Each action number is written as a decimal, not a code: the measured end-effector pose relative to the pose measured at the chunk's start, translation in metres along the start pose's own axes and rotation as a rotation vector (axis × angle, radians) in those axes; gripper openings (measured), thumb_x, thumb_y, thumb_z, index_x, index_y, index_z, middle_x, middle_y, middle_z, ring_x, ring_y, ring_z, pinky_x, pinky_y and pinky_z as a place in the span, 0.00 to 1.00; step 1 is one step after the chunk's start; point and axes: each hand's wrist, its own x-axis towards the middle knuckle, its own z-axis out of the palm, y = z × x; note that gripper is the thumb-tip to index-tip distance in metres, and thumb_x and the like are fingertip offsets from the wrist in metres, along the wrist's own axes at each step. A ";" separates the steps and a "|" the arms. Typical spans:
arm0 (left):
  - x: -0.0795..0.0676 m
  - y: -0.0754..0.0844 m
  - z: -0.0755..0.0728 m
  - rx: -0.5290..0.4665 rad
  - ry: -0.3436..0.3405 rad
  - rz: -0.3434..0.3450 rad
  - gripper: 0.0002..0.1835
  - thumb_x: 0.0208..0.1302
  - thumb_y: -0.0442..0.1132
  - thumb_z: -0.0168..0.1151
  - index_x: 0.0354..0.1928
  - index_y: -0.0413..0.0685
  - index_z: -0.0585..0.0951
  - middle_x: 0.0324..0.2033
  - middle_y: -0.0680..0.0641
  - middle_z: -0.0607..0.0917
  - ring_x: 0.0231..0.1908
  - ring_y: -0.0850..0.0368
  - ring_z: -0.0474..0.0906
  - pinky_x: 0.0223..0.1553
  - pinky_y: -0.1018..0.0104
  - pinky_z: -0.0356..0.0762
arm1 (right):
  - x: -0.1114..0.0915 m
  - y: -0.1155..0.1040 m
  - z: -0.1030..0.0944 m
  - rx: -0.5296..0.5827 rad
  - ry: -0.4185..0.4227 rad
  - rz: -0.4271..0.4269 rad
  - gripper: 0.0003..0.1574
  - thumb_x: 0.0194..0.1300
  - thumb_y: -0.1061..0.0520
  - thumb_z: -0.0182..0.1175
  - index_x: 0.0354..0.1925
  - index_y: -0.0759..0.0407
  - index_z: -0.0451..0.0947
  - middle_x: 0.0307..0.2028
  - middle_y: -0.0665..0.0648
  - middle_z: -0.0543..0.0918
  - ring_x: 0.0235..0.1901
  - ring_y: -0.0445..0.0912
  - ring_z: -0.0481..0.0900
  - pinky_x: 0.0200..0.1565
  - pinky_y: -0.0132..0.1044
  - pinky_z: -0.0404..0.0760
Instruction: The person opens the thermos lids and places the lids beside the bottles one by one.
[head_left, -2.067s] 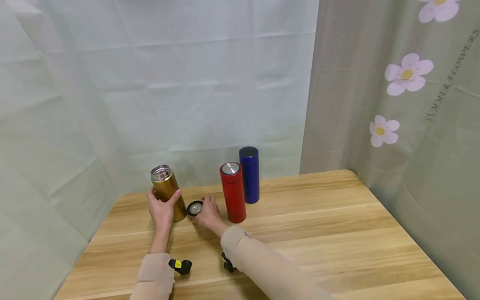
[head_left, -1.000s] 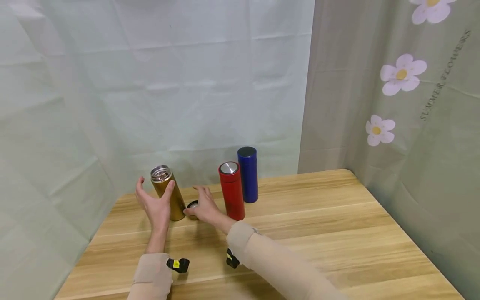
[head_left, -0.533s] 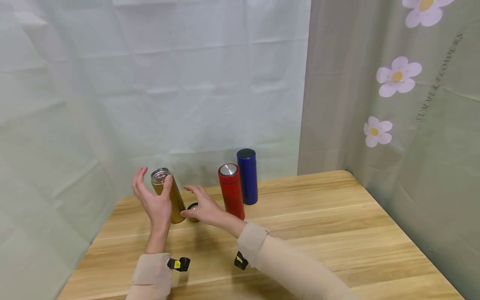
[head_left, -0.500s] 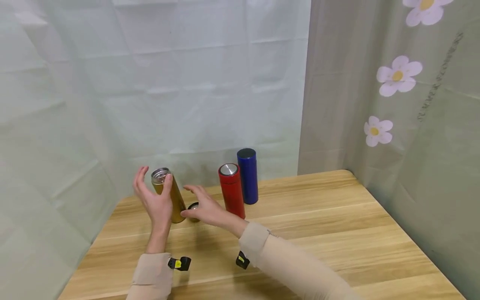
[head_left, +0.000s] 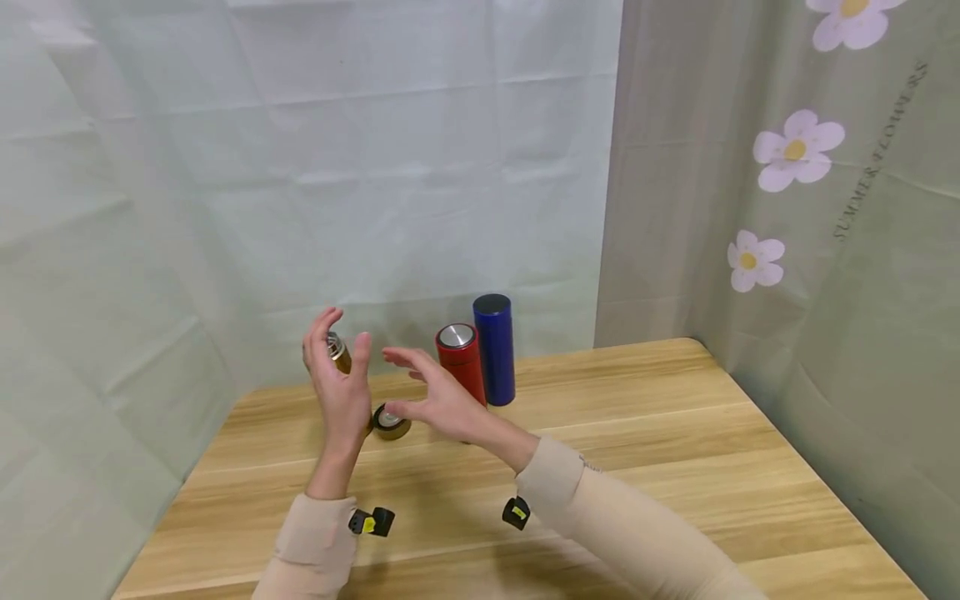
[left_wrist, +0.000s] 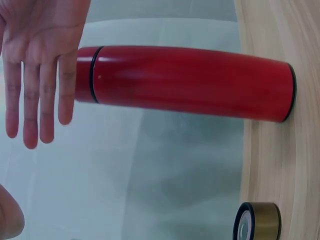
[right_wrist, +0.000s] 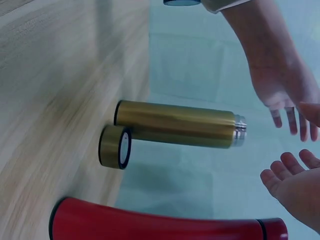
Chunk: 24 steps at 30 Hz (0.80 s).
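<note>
Worktop (head_left: 637, 467): pale, streaked wood grain, far-right corner rounded, soft shadows below the beige sleeves (head_left: 630, 517). Creased pale sheet (head_left: 420, 183) hangs at 12 o'clock; grey-green curtain (head_left: 847, 333) at 2, printed with flowers (head_left: 795, 150) and lettering (head_left: 882, 150). Bearings from gold lid (head_left: 394, 430), head view: lid lies underside up on the wood; uncapped gold bottle (right_wrist: 175, 124) upright just beside it, 9 o'clock; red bottle (head_left: 462, 368) at 3; blue bottle (head_left: 493, 354) at 2, behind the red. Left hand (head_left: 345, 402) raised in front of the gold bottle, right hand (head_left: 442, 400) before the red; fingers (left_wrist: 31, 95) of both extended, gripping neither bottles nor lid
</note>
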 end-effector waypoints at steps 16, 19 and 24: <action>-0.004 0.007 0.025 0.003 -0.211 0.041 0.25 0.73 0.29 0.59 0.69 0.32 0.70 0.70 0.34 0.69 0.73 0.43 0.61 0.74 0.42 0.52 | -0.030 -0.004 -0.048 0.055 0.105 -0.043 0.42 0.73 0.61 0.65 0.78 0.59 0.59 0.75 0.62 0.66 0.75 0.53 0.62 0.76 0.53 0.61; -0.005 0.004 0.029 0.000 -0.236 0.039 0.26 0.72 0.29 0.59 0.69 0.32 0.70 0.71 0.33 0.68 0.73 0.42 0.60 0.74 0.42 0.51 | -0.033 0.000 -0.057 0.077 0.135 -0.056 0.41 0.72 0.64 0.64 0.78 0.62 0.60 0.75 0.63 0.66 0.75 0.55 0.63 0.76 0.52 0.61; -0.005 -0.019 0.037 0.008 -0.256 0.042 0.27 0.73 0.34 0.61 0.71 0.40 0.71 0.72 0.37 0.68 0.74 0.47 0.60 0.74 0.39 0.51 | -0.039 0.002 -0.069 0.106 0.157 -0.050 0.41 0.72 0.65 0.63 0.78 0.61 0.59 0.76 0.62 0.65 0.75 0.55 0.62 0.75 0.54 0.61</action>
